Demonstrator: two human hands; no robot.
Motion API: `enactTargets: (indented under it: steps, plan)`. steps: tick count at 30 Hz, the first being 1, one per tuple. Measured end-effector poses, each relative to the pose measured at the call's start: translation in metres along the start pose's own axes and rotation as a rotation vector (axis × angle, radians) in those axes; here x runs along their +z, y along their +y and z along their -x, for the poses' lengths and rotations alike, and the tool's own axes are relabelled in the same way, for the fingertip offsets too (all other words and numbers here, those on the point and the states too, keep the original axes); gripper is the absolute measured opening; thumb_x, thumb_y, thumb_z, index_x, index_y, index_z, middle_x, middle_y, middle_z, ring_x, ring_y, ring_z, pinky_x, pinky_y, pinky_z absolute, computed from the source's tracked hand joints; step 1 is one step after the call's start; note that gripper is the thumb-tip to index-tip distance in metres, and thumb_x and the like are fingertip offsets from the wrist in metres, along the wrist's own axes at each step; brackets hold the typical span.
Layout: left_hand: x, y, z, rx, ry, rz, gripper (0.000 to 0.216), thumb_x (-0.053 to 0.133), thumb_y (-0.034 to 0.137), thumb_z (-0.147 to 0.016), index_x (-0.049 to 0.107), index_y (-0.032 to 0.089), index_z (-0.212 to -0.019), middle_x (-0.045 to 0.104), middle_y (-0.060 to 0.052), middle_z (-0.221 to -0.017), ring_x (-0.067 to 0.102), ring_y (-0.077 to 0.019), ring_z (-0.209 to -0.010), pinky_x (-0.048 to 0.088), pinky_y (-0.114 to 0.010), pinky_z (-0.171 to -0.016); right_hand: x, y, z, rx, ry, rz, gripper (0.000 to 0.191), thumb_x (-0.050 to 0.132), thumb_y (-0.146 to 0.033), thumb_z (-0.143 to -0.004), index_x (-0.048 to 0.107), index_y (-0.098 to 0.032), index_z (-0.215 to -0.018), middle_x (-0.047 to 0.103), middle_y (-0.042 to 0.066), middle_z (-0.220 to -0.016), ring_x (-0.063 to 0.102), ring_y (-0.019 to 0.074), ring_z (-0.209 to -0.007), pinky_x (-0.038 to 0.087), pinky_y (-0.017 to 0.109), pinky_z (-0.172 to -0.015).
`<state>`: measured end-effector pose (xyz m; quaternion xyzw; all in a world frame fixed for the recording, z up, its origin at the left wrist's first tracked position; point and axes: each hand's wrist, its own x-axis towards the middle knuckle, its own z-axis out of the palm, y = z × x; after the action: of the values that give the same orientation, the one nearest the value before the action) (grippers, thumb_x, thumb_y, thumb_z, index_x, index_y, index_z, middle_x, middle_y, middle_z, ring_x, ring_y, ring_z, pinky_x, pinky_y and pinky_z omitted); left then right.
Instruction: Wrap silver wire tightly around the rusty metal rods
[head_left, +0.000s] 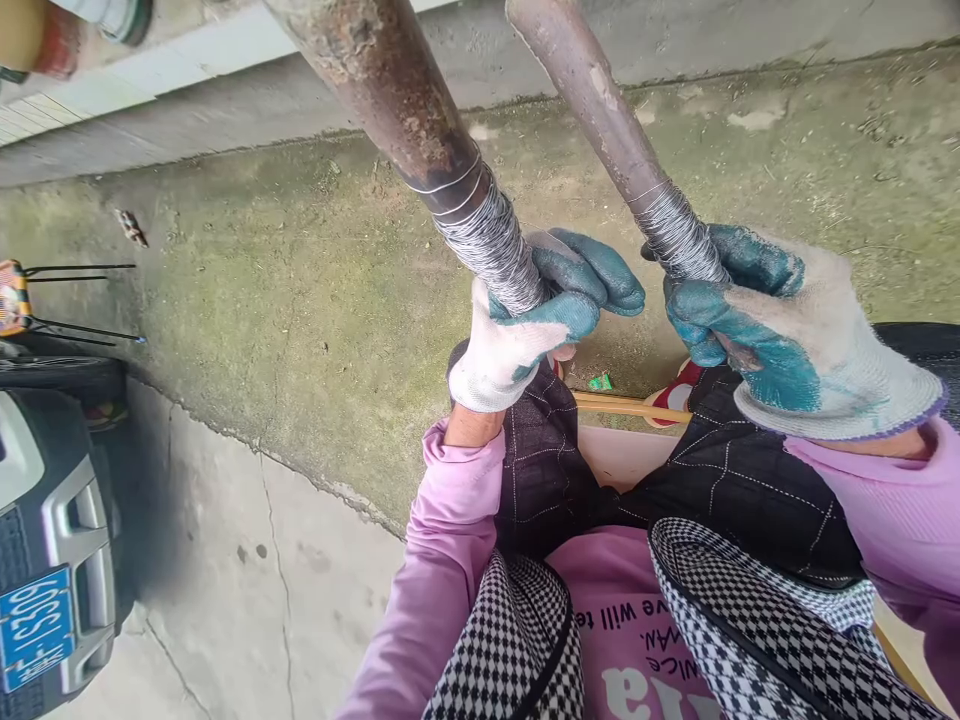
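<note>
My left hand point(544, 305), in a white knit glove with a worn teal coating, is wrapped round the lower end of a thick, brown, rust-patched pipe point(405, 110). Thin silvery wire point(495, 245) is wound in many turns on that pipe just above my grip. A similar but slimmer wire-wound pipe point(600, 110) is gripped by my right hand point(780, 320), gloved the same way. Its wire winding point(682, 235) runs down into my fingers. Both pipes slant up and left in front of me, and the thicker one runs past the top edge of the view.
Mossy concrete ground point(262, 270) lies below, with a paved strip point(225, 560) at lower left. A parked car point(60, 540) and a thin-legged stool point(15, 300) stand at the left. Containers point(75, 35) sit on a tiled ledge point(217, 45) at upper left.
</note>
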<state>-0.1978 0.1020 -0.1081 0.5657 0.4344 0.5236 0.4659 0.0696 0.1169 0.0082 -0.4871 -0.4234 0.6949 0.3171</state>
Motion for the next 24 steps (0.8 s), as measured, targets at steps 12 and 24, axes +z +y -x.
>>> enactTargets:
  steps: [12,24]
  plan:
    - [0.027,0.054,0.011,-0.139,-0.115,0.233,0.072,0.107,0.092,-0.084,0.073,0.03,-0.073,0.071,-0.006,-0.082,0.092,-0.0368,-0.099,0.083,-0.052,-0.088,0.005,0.001,0.001,-0.071,-0.004,0.008,0.065,0.125,-0.071,-0.074,0.081,-0.025,-0.084,0.063,-0.003,-0.071,0.051,0.009,-0.059,0.04,0.022,-0.05]
    - [0.043,0.058,0.006,-0.202,-0.24,0.274,0.084,0.108,0.104,-0.075,0.076,0.027,-0.071,0.076,-0.007,-0.079,0.095,-0.0434,-0.124,0.083,-0.057,-0.114,0.003,0.0,0.003,0.016,-0.081,-0.137,0.062,0.127,-0.057,-0.076,0.075,-0.027,-0.086,0.064,-0.006,-0.072,0.054,0.0102,-0.056,0.043,0.023,-0.048]
